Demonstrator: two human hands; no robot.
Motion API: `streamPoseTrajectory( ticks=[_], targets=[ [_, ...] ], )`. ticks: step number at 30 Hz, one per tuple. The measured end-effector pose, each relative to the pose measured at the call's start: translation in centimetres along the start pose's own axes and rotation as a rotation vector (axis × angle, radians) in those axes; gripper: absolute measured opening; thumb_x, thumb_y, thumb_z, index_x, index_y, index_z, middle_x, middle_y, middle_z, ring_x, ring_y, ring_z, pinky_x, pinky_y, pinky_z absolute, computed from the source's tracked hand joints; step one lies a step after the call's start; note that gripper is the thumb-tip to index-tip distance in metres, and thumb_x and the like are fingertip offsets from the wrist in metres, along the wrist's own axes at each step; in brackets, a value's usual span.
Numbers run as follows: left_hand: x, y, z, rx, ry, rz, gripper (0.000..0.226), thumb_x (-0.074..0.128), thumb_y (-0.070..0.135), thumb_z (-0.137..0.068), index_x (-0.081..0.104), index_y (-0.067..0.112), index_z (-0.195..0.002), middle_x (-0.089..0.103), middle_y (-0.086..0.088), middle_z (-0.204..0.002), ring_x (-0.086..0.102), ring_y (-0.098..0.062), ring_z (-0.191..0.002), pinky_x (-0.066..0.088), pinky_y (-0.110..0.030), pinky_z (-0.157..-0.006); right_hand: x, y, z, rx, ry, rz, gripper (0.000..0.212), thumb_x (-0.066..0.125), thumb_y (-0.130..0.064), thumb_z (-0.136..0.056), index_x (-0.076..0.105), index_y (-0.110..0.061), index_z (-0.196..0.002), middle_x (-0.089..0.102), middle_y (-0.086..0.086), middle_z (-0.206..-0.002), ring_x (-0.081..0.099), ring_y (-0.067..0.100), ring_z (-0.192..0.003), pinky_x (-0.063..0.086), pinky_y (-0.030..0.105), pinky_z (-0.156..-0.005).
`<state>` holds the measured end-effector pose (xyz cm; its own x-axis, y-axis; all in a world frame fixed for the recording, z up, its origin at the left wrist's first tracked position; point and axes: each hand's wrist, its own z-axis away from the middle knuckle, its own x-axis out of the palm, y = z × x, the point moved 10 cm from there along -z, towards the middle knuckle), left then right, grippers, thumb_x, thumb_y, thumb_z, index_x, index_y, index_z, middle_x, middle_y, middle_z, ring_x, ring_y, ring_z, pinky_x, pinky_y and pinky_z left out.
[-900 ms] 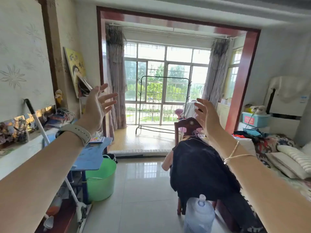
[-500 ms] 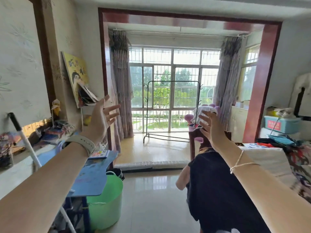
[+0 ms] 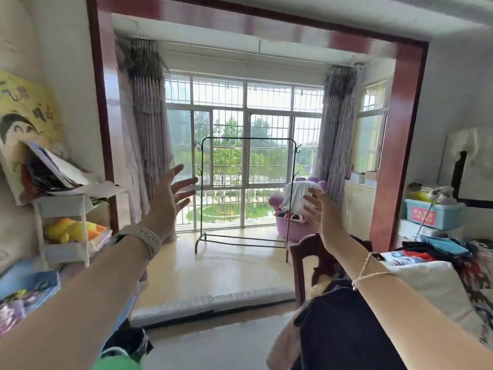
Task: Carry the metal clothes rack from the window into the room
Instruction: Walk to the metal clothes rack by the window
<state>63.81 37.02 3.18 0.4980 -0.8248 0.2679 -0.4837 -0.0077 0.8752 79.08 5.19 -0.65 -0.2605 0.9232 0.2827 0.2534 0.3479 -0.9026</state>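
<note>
The thin dark metal clothes rack [image 3: 246, 194], upright before the barred window [image 3: 244, 145], stands well ahead of both empty spread-fingered grips, seemingly nearer the left hand [image 3: 170, 201] (right hand [image 3: 321, 213] lower).

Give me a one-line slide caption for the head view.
Both hands, left and right, open and raised toward the empty metal clothes rack standing by the window.

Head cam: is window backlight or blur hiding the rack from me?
Head view: the clothes rack is a thin dark outline against the bright window, still traceable; the edges smear with motion blur, worst at the shelf on the left; wide-angle bends the doorway frame; both open hands look soft.
</note>
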Motion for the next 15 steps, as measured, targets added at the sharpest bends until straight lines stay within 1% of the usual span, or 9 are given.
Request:
streamPoseTrajectory(
  ticks=[1, 2, 4, 6, 7, 9, 12, 13, 15],
  targets=[
    [0.5, -1.6, -2.8, 0.010, -0.002, 0.004, 0.040, 0.030, 0.044, -0.097, 0.052, 0.029, -0.127, 0.069, -0.002, -0.108, 0.061, -0.030, -0.104, 0.042, -0.042, -0.094, 0.1, 1.1, -3.3, -0.005, 0.002, -0.004, 0.037, 0.045, -0.032, -0.096, 0.058, -0.010, -0.123, 0.062, 0.005, -0.111, 0.059, 0.019, -0.085, 0.049, 0.021, -0.060],
    [1.1, -3.2, -5.7, 0.020, -0.004, 0.006, 0.042, 0.031, 0.045, -0.097, 0.052, 0.027, -0.129, 0.069, -0.001, -0.106, 0.061, -0.029, -0.102, 0.042, -0.043, -0.095, 0.4, 2.2, -6.6, -0.010, -0.003, -0.006, 0.035, 0.045, -0.034, -0.096, 0.059, -0.014, -0.120, 0.061, 0.005, -0.117, 0.059, 0.018, -0.090, 0.048, 0.022, -0.060],
    [2.3, -5.9, -11.2, 0.020, -0.011, 0.014, 0.045, 0.030, 0.044, -0.097, 0.051, 0.025, -0.132, 0.069, -0.001, -0.105, 0.061, -0.028, -0.100, 0.042, -0.045, -0.097, 1.2, 4.3, -13.2, -0.017, -0.023, -0.011, 0.035, 0.043, -0.037, -0.096, 0.059, -0.017, -0.119, 0.059, 0.004, -0.125, 0.056, 0.021, -0.107, 0.045, 0.025, -0.066],
    [3.7, -8.4, -17.2, 0.004, -0.016, 0.027, 0.046, 0.029, 0.044, -0.098, 0.051, 0.023, -0.133, 0.068, -0.005, -0.109, 0.060, -0.031, -0.104, 0.040, -0.046, -0.101, 2.4, 6.2, -19.8, -0.036, -0.040, -0.007, 0.041, 0.040, -0.038, -0.096, 0.056, -0.015, -0.127, 0.058, 0.005, -0.126, 0.054, 0.024, -0.112, 0.044, 0.026, -0.070],
    [4.2, -9.6, -20.2, -0.006, -0.009, 0.026, 0.047, 0.028, 0.043, -0.098, 0.050, 0.022, -0.133, 0.067, -0.007, -0.112, 0.059, -0.033, -0.107, 0.039, -0.048, -0.103, 3.1, 7.1, -22.9, -0.042, -0.047, -0.001, 0.041, 0.039, -0.037, -0.097, 0.056, -0.016, -0.128, 0.058, 0.004, -0.126, 0.054, 0.024, -0.112, 0.044, 0.026, -0.071],
    [5.2, -11.8, -26.6, -0.013, -0.007, 0.020, 0.047, 0.028, 0.043, -0.098, 0.050, 0.022, -0.134, 0.065, -0.010, -0.116, 0.057, -0.034, -0.112, 0.038, -0.047, -0.104, 4.6, 9.0, -29.4, -0.046, -0.044, 0.000, 0.035, 0.039, -0.036, -0.098, 0.058, -0.018, -0.121, 0.058, 0.004, -0.123, 0.055, 0.023, -0.107, 0.045, 0.027, -0.070],
    [5.9, -15.1, -34.3, -0.026, -0.004, 0.009, 0.048, 0.029, 0.042, -0.098, 0.051, 0.022, -0.135, 0.064, -0.011, -0.119, 0.057, -0.033, -0.111, 0.039, -0.044, -0.099, 6.7, 12.7, -37.3, 0.006, -0.031, -0.043, 0.027, 0.043, -0.032, -0.097, 0.059, -0.017, -0.114, 0.060, 0.006, -0.118, 0.057, 0.016, -0.085, 0.045, 0.022, -0.063],
    [6.0, -16.2, -36.5, -0.024, -0.007, 0.003, 0.048, 0.029, 0.042, -0.098, 0.051, 0.022, -0.136, 0.064, -0.011, -0.119, 0.058, -0.032, -0.109, 0.040, -0.042, -0.097, 7.2, 13.9, -39.5, 0.015, -0.026, -0.044, 0.028, 0.044, -0.031, -0.096, 0.059, -0.017, -0.115, 0.060, 0.005, -0.118, 0.056, 0.015, -0.085, 0.044, 0.022, -0.063],
    [5.9, -19.1, -41.7, -0.021, -0.003, 0.012, 0.048, 0.030, 0.041, -0.098, 0.051, 0.021, -0.135, 0.065, -0.013, -0.120, 0.058, -0.032, -0.106, 0.042, -0.041, -0.095, 8.2, 17.0, -44.5, 0.014, -0.017, -0.035, 0.032, 0.043, -0.032, -0.097, 0.058, -0.016, -0.121, 0.060, 0.004, -0.120, 0.057, 0.019, -0.097, 0.046, 0.025, -0.072]
  ],
)
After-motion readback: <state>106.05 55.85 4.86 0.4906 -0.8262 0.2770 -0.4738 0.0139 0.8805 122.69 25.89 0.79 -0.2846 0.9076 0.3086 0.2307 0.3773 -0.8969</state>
